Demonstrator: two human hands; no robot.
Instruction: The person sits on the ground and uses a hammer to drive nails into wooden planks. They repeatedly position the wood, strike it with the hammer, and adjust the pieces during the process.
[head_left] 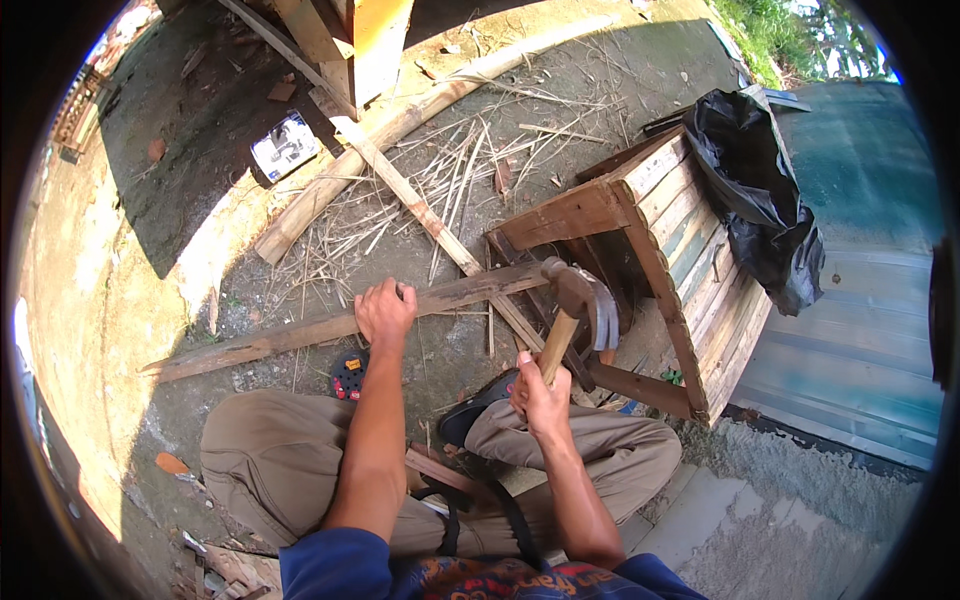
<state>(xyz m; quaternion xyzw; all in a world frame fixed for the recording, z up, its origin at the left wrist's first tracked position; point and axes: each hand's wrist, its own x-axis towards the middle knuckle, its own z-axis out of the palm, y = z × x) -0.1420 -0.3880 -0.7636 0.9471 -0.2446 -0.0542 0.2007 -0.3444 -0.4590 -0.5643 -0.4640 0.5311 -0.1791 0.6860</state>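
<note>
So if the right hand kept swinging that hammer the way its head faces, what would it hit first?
Probably the long weathered wooden plank, near its end by the slatted wooden crate; depth is unclear. The right hand grips the wooden-handled claw hammer.

Bare forearms behind each grip, left hand (385,310) and right hand (537,392) ungloved. Blue short sleeves (335,565) further back, shirt front patterned in red and orange. Loose khaki trousers (265,460). Dark sandal (478,402) just beside the right grip. Black strap (452,515) across the lap.
</note>
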